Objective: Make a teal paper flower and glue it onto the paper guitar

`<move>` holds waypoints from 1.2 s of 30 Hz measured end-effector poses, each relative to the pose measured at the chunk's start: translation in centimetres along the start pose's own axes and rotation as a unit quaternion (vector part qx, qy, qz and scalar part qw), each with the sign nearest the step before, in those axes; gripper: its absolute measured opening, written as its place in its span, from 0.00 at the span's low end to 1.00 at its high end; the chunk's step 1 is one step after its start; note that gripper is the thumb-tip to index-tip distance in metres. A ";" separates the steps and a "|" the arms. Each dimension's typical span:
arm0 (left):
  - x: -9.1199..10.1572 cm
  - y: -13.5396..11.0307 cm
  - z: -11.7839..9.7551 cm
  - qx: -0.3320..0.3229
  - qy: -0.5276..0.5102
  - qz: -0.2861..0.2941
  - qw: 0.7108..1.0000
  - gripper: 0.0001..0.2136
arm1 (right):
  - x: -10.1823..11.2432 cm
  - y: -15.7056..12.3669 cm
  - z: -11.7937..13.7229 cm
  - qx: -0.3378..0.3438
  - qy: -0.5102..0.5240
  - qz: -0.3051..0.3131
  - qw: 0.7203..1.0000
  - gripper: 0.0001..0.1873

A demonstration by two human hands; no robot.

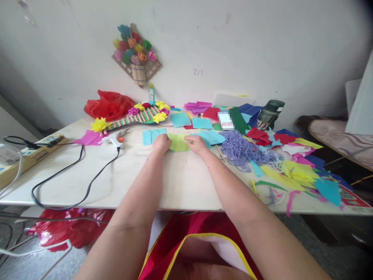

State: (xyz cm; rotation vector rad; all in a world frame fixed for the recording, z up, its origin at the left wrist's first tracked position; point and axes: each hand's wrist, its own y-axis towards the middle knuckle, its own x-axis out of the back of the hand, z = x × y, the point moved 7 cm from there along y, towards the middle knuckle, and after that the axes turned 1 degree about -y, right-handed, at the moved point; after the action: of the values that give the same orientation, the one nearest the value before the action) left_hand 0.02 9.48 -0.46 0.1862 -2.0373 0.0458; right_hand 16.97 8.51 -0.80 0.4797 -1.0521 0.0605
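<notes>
A light green paper square point(178, 142) lies flat on the white table point(180, 182) in front of me. My left hand point(161, 143) is closed with its fingers curled on the sheet's left edge. My right hand point(197, 144) pinches the sheet's right edge. Light blue paper squares point(152, 135) lie just behind and beside the green sheet. Both forearms reach out over the table's front edge.
A glue gun point(114, 138) with a black cord point(72, 171) rests at the left, beside a power strip point(35, 149). A paper-flower craft point(136, 114), a red bag point(108, 104), a glue bottle point(151, 94), purple beads point(243, 149), a dark cup point(270, 112) and coloured scraps point(294, 171) crowd the back and right.
</notes>
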 end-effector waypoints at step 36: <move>-0.6 0.5 -0.2 0.003 -0.305 -0.051 0.951 0.13 | -2.9 -0.8 2.5 -0.006 -0.100 0.161 0.982 0.29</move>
State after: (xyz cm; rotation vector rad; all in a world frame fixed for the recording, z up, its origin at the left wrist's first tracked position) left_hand 0.43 10.12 -0.86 0.3407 -2.6404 -0.0800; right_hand 13.73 7.29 -2.51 0.3047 -1.3209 0.2969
